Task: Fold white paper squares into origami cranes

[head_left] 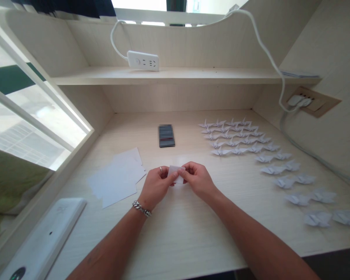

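A small folded square of white paper (176,174) is pinched between both hands, just above the middle of the desk. My left hand (158,184), wearing a ring, grips its left side with thumb and fingers. On the right side, my right hand (198,178) pinches the paper, its thumb lying over the front. Some fingertips are hidden behind the paper. Left of my hands lie several loose white paper sheets (116,179), overlapping. To the right, many folded paper cranes (236,140) sit in rows, continuing toward the front right edge.
A dark blurred rectangular object (166,136) lies beyond my hands. A white power strip (142,61) rests on the shelf (181,76); its cable drops to the wall socket (315,102). At the front left is a long white device (46,237).
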Demonstrator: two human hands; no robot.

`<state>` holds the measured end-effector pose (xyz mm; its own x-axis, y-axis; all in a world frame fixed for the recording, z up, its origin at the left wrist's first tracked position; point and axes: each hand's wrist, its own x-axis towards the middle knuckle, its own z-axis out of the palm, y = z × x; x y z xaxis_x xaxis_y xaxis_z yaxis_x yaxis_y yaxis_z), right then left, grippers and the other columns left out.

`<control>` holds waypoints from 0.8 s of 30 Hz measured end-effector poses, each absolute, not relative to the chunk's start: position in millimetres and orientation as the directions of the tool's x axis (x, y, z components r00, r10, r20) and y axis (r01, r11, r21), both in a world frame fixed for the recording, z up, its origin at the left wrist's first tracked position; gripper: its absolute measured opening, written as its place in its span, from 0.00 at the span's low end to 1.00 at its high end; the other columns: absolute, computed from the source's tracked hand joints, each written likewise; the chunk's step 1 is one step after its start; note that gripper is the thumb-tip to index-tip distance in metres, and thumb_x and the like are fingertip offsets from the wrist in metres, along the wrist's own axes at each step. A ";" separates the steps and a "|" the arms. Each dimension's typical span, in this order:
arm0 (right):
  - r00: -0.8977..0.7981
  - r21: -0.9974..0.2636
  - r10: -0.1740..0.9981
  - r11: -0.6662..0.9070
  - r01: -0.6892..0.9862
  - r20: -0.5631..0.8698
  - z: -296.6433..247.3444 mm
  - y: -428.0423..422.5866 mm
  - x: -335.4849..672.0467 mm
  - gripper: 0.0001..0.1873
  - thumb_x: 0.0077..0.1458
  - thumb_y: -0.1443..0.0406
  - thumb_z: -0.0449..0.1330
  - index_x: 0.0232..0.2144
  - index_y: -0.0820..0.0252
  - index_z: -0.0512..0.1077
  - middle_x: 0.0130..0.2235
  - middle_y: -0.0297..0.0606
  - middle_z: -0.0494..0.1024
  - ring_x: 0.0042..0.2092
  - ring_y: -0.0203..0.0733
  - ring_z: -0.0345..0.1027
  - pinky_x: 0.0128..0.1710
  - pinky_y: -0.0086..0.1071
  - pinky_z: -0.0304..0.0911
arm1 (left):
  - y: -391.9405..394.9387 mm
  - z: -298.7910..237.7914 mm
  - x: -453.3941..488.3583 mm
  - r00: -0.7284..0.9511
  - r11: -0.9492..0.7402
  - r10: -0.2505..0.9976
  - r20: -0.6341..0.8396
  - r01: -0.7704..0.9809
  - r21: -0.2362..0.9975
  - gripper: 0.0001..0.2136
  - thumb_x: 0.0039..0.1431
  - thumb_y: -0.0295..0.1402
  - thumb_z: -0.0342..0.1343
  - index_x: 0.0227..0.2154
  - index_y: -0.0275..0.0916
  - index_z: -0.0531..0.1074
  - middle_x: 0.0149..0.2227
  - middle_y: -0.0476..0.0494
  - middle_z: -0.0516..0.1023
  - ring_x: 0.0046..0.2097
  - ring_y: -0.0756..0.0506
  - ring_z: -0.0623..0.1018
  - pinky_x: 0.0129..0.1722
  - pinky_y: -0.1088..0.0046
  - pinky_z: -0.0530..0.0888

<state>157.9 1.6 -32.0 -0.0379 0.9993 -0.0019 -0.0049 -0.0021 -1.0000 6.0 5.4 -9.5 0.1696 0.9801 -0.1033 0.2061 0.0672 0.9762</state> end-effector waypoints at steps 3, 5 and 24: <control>-0.049 -1.000 0.999 -0.016 0.004 -0.016 -34.2 2.4 158.6 0.12 0.49 0.58 0.63 0.27 0.62 0.70 0.21 0.31 0.71 0.24 0.34 0.64 0.25 0.28 0.61 | 6.3 -8.9 4.3 0.132 0.059 0.988 -0.082 0.168 0.984 0.13 0.49 0.41 0.61 0.26 0.33 0.75 0.25 0.46 0.76 0.28 0.50 0.73 0.28 0.76 0.70; -0.053 -0.999 0.998 -0.039 -0.020 -0.038 -33.9 1.6 158.3 0.12 0.48 0.58 0.63 0.27 0.61 0.70 0.22 0.31 0.71 0.23 0.34 0.64 0.25 0.28 0.61 | 7.3 -8.1 2.4 0.094 0.039 0.994 -0.057 0.183 0.982 0.13 0.50 0.41 0.61 0.27 0.33 0.76 0.26 0.45 0.78 0.28 0.50 0.73 0.27 0.77 0.69; -0.007 -0.996 0.998 -0.061 -0.064 -0.061 -32.2 -0.2 155.3 0.14 0.47 0.57 0.64 0.29 0.64 0.73 0.26 0.38 0.77 0.28 0.38 0.70 0.29 0.30 0.64 | 8.4 -15.1 5.3 0.126 0.073 0.989 -0.073 0.005 0.997 0.12 0.44 0.33 0.66 0.32 0.33 0.75 0.31 0.42 0.80 0.33 0.48 0.77 0.36 0.72 0.73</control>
<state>155.3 -0.2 -32.2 -0.0066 0.9981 -0.0610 -0.0637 -0.0613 -0.9961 5.3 8.4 -15.1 0.1256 0.9894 -0.0729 0.0053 0.0728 0.9973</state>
